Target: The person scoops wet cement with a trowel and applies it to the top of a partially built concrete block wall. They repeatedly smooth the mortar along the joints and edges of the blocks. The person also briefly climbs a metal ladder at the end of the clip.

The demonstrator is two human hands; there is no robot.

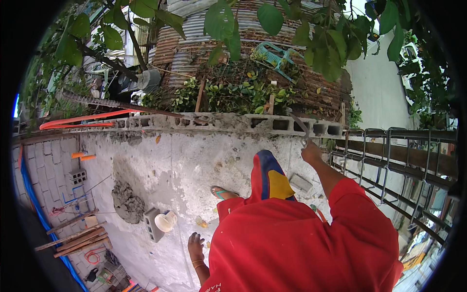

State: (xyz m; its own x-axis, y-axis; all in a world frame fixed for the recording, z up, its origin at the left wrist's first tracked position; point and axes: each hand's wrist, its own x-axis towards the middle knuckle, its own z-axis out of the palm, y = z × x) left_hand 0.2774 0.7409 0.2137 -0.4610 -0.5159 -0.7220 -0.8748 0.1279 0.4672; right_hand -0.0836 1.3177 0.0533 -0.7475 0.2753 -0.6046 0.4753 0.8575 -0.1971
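Observation:
My right hand grips the handle of a metal trowel, whose blade reaches up to the top of a low hollow-block wall with grey mortar smeared along it. My left hand hangs low beside my red sleeve, fingers slightly bent and apart, holding nothing. Left of it on the pale concrete are a white bucket, a concrete block and a heap of wet mortar. My sandalled foot stands below the wall.
A rebar cage runs along the right. At left are orange tubing, blue pipe and stacked planks. Beyond the wall lie rusty corrugated sheets, a turquoise plastic chair and overhanging leafy branches.

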